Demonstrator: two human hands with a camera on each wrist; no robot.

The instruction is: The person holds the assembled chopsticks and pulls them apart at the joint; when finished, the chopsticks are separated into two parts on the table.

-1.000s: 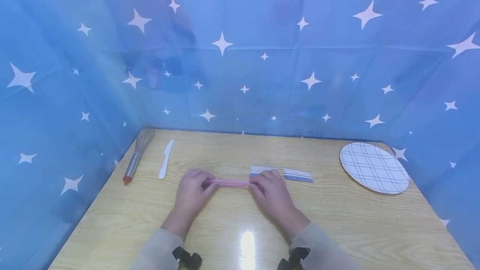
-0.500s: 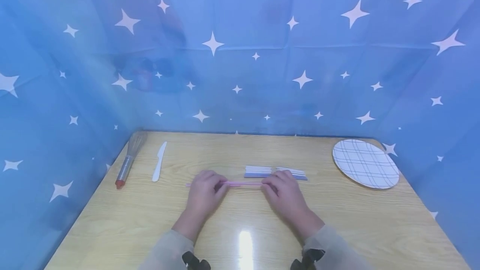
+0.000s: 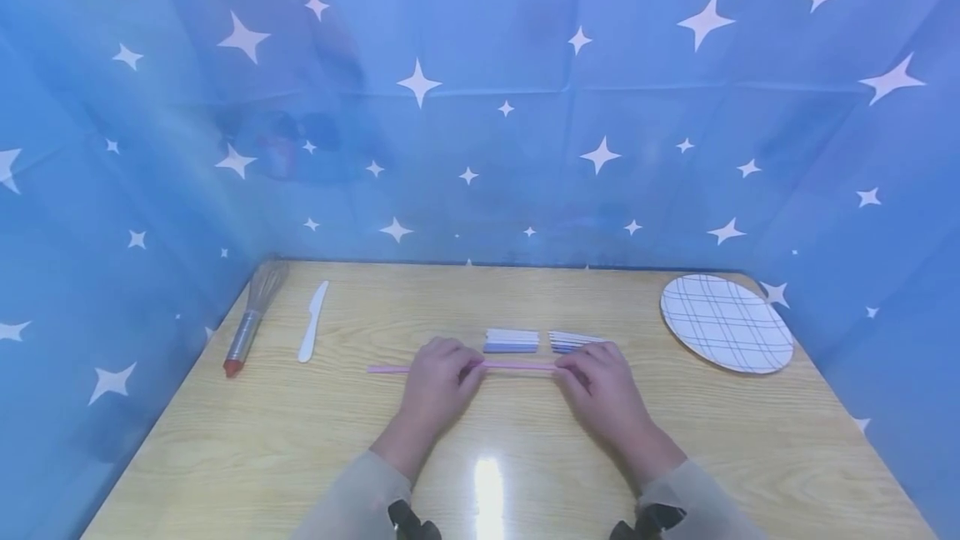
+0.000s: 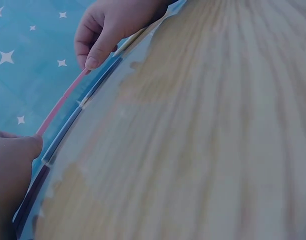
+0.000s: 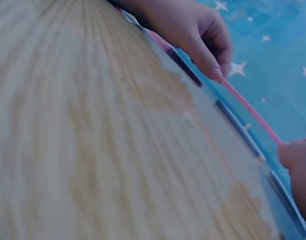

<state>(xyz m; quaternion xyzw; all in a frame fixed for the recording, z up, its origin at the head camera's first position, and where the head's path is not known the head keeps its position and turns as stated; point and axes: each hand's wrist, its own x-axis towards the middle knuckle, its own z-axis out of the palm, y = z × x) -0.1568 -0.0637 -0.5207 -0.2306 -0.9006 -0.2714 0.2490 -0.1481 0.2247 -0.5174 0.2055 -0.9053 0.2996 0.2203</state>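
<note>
While both hands lie low on the bench, they hold one thin pink strip between them, flat and parallel to the near edge. The left hand pinches the strip near its middle, and a free end sticks out past this hand to the left. The right hand pinches the other end with curled fingers; the wrist views show a thumb and a fingertip pressing on the pink line.

Compared with one second ago, the strip looks longer: at that time it only bridged the short gap between the hands, and no end was visible beyond the left hand. Both hands are also a little more to the right and farther apart. I judge that the person is drawing the strip out or straightening it, and that this step is nearly done.

Just behind the hands lie two small stacks of white and blue strips, now uncovered. A whisk and a white plastic knife lie at the far left, and a checked plate at the far right.
</note>
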